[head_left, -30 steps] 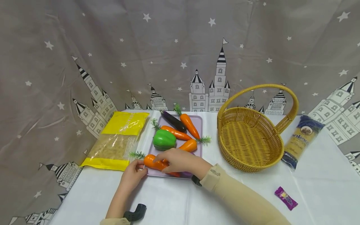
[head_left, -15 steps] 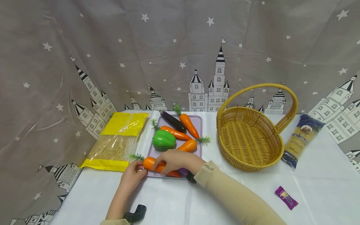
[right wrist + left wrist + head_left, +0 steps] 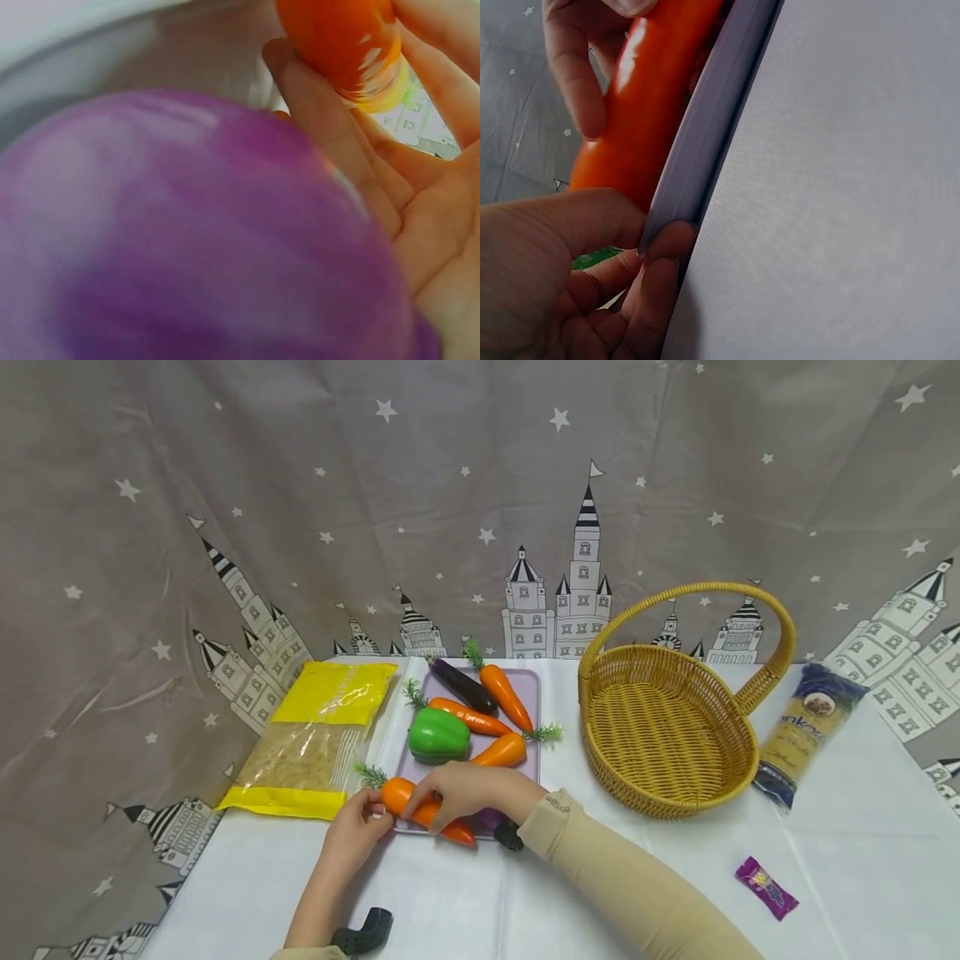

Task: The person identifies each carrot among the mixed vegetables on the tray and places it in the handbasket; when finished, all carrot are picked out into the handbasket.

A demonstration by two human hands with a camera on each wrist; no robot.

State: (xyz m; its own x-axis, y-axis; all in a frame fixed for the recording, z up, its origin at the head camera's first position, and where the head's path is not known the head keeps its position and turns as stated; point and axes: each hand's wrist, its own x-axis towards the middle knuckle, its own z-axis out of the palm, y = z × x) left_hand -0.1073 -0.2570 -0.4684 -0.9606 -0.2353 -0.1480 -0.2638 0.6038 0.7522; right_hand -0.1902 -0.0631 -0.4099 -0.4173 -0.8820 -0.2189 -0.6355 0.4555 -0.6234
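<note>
In the head view my left hand (image 3: 354,828) is at the near left corner of a lilac tray (image 3: 529,683). Its thumb and fingers pinch the tray's rim (image 3: 705,127) in the left wrist view. My right hand (image 3: 472,789) holds an orange carrot (image 3: 397,792) with green fronds between thumb and fingers. The carrot lies slantwise, its tip over the tray's near edge. Beneath the right hand is a shiny purple round vegetable (image 3: 210,225), its kind unclear. Around them on the tray lie a green bell pepper (image 3: 438,735), an eggplant (image 3: 463,685) and several more carrots (image 3: 506,693).
A wicker basket (image 3: 667,810) with a tall handle stands right of the tray. Beyond it lies a blue-and-gold packet (image 3: 810,731), and nearer a small purple wrapper (image 3: 767,888). A yellow bag (image 3: 300,743) lies left, and a grey curtain (image 3: 450,510) hangs behind.
The carrot in my right hand has swung its tip slightly towards me, over the tray's near edge. The right hand has shifted a little left. My left hand keeps its place on the tray's corner.
</note>
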